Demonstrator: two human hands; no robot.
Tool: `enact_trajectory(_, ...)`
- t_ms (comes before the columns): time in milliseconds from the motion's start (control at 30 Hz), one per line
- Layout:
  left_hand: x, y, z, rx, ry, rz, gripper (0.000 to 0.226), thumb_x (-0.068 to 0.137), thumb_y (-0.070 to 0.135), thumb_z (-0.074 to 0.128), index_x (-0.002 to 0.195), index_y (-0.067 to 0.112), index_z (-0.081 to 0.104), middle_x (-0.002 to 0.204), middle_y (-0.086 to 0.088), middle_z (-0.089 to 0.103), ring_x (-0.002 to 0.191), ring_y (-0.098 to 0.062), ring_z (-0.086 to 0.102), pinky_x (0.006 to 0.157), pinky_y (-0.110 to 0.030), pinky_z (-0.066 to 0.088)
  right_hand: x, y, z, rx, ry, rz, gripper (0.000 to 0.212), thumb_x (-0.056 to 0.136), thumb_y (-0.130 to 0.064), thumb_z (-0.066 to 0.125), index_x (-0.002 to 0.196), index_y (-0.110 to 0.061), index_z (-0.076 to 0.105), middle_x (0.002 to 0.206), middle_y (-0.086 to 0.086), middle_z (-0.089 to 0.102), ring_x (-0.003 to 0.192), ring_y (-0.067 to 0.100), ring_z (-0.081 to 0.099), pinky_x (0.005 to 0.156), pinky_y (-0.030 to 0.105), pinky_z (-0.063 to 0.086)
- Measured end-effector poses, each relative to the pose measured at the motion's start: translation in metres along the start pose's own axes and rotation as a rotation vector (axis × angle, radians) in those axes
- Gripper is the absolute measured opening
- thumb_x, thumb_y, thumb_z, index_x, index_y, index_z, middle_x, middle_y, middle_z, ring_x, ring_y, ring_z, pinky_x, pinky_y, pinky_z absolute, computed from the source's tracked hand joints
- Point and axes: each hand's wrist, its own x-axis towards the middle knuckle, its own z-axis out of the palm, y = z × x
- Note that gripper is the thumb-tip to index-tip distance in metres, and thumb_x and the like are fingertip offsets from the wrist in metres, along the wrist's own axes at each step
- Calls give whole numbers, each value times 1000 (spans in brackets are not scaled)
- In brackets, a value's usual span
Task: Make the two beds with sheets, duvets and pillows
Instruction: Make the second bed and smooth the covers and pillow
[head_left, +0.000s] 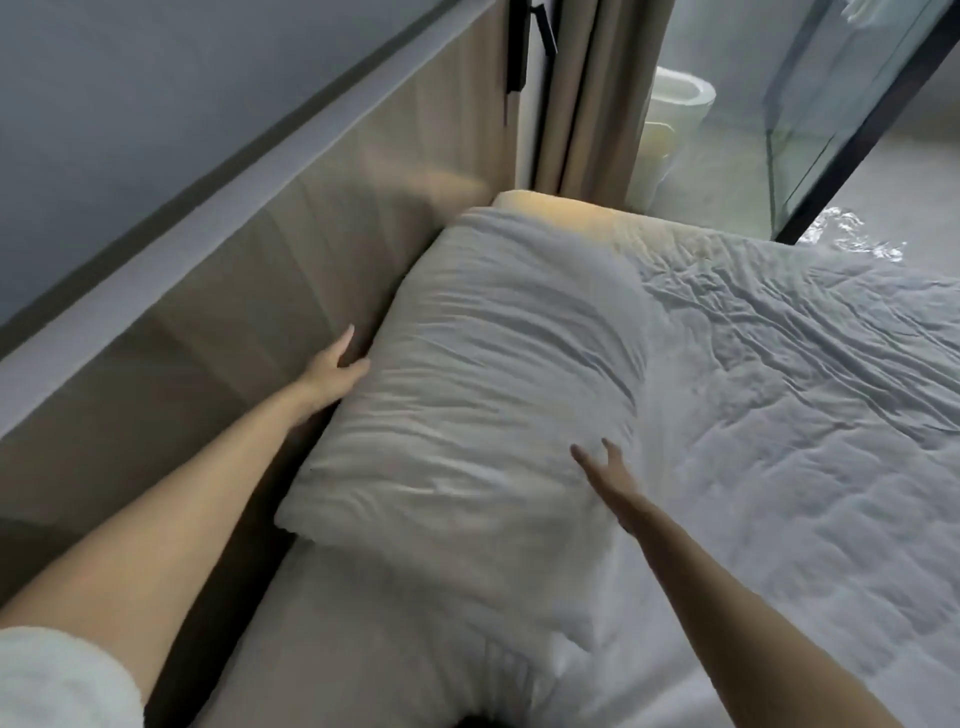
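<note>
We see our left hand (336, 358) at about nine o'clock of the view, spread wide with the fingers loose, its fingertips touching the left edge of the pillow (483, 384) where that edge meets the headboard (291, 249). It grips nothing; the palm lies between the wooden panel and the pillow's side. Our right hand (610, 480) sits near five o'clock from the pillow's middle, also wide, the fingers fanned and resting on the pillow's lower right corner, holding nothing. The pillow therefore lies between the two hands, at two o'clock from the left hand and at eleven o'clock from the right one.

The pillow is white and creased, lying lengthwise along the headboard at the head of the bed, its far end toward twelve o'clock. Its right side overlaps the duvet (789, 405), which is white, quilted and wrinkled and spreads away toward three o'clock. At six o'clock from the pillow a plainer stretch of sheet (332, 634) shows beside the headboard.

Beyond the pillow's far end, at twelve o'clock, hangs a beige curtain (587, 93), and at one o'clock stands a glass partition (831, 104) with a dark frame. A white sleeve (57, 680) covers our left upper arm at seven o'clock.
</note>
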Motion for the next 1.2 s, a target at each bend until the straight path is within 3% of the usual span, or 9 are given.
enact_trajectory(133,-8,-88,29,29,-180,-156,73,98,27,56,155,24,11,161,-1,15,146,-21,20,117,-31,19,-3,24,32,-83,-59,-35,109,72,-57,77,153,-41,5,160,-1,-17,148,26,13,119,49,16)
enact_trajectory(267,-38,-150,46,116,-133,-201,79,91,25,67,152,35,18,163,-7,2,149,-21,6,118,-34,16,-19,52,36,142,-4,210,121,70,-56,80,152,-34,-6,157,12,18,138,33,32,113,44,30)
enact_trajectory(367,-52,-167,51,58,-91,-252,102,66,37,69,151,44,14,162,-9,-4,149,-24,4,117,-37,19,-27,68,47,253,69,358,110,69,-58,79,145,-4,21,144,16,40,127,32,46,104,38,36)
enact_trajectory(533,-68,-180,67,250,-73,-182,135,55,43,88,150,47,-7,159,-9,-22,148,-30,-10,117,-47,13,-35,49,53,230,211,265,83,69,-53,79,129,-3,54,128,12,59,111,28,58,94,32,45)
enact_trajectory(767,-97,-182,109,-220,415,-327,116,79,15,80,155,18,-8,156,-23,16,143,-35,24,113,-45,27,-53,40,20,467,166,72,54,68,-40,84,109,-9,67,102,2,70,92,17,67,83,29,52)
enact_trajectory(867,-112,-195,129,-469,279,-606,105,85,28,74,155,16,-4,154,-13,28,134,-33,38,100,-46,45,-64,93,39,255,284,336,69,73,-48,73,123,-4,55,109,12,62,97,26,59,80,30,41)
enact_trajectory(1000,-127,-218,153,-445,157,-607,88,90,26,68,156,21,9,155,-10,28,128,-28,45,93,-41,48,-87,123,67,260,151,263,81,91,-48,60,152,-17,16,139,9,46,123,30,49,104,38,40)
enact_trajectory(1133,-111,-229,162,-443,194,-467,92,84,37,74,154,31,16,155,-4,30,130,-25,44,102,-44,45,-90,111,63,393,3,353,90,59,-59,83,128,-8,58,119,7,65,104,25,65,97,43,52)
enact_trajectory(1200,-97,-230,162,-446,251,-401,91,78,37,79,151,32,24,151,-2,37,134,-24,41,106,-46,42,-85,86,56,601,-102,305,71,69,-50,78,124,-8,62,114,11,70,97,25,69,87,38,57)
